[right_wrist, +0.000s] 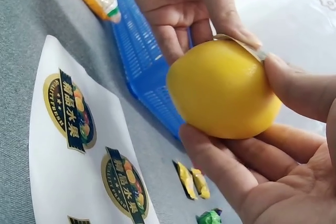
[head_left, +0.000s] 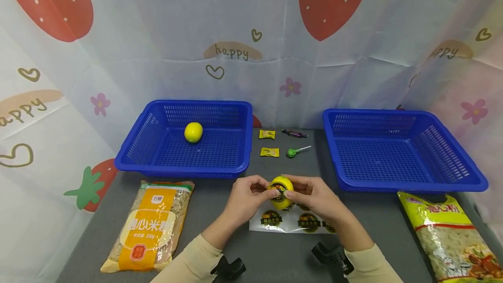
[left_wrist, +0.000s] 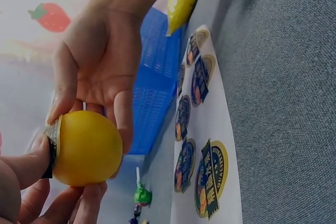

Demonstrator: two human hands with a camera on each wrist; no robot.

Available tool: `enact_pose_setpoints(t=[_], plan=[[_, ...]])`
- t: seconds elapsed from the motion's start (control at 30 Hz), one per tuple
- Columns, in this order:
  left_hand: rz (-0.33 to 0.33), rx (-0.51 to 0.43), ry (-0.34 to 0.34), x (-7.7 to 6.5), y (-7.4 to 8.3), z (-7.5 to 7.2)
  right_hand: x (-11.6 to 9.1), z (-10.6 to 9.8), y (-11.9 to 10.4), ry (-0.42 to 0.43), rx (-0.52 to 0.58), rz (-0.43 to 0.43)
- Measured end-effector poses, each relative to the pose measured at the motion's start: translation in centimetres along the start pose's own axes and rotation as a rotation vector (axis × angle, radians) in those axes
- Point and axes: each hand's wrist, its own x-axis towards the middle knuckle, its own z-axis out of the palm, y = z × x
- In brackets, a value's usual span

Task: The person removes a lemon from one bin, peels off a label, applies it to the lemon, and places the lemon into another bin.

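Between both hands a yellow lemon (head_left: 281, 201) is held above a white sticker sheet (head_left: 283, 227). A dark round label (head_left: 280, 190) lies on the lemon's upper face, and both thumbs press on it. My left hand (head_left: 248, 196) curls its fingers around the lemon's left side. From the right, my right hand (head_left: 314, 195) grips it with thumb and fingers. In the right wrist view one edge of the label stands slightly off the lemon (right_wrist: 223, 90). Several printed fruit labels (left_wrist: 211, 179) remain on the sheet, which lies on the grey table.
A blue basket (head_left: 184, 170) at left holds another lemon (head_left: 193, 132); a second blue basket (head_left: 412, 185) stands at right. Between them lie yellow-wrapped candies (head_left: 269, 152), a purple-wrapped candy (head_left: 294, 133) and a green lollipop (head_left: 291, 153). Noodle bags (head_left: 147, 230) (head_left: 452, 239) flank the front.
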Motion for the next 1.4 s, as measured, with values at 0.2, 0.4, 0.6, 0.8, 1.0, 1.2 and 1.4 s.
enact_pose_setpoints(t=[0.2,0.4,0.6,0.8,1.0,1.2,1.4], plan=[[-0.017,0.004,0.013,0.1,0.02,0.0,0.06,0.54,-0.37,0.026,-0.05,-0.013],[-0.045,-0.014,0.025,0.19,-0.2,0.17,0.23,0.67,-0.29,0.079,-0.083,-0.012],[-0.069,-0.109,0.032,0.3,-0.12,0.16,0.11,0.48,-0.31,0.088,-0.011,-0.005],[-0.112,-0.246,0.016,0.34,-0.16,0.27,-0.08,0.26,-0.38,0.083,0.044,0.013],[-0.145,-0.33,0.019,0.49,-0.56,0.19,-0.11,0.26,-0.54,0.063,0.125,0.002],[-0.179,-0.417,0.022,0.58,-0.81,0.01,-0.07,0.32,-0.88,0.051,0.184,0.005],[-0.183,-0.446,0.01,0.58,-0.88,0.12,-0.22,0.16,-0.87,0.059,0.204,0.026]])
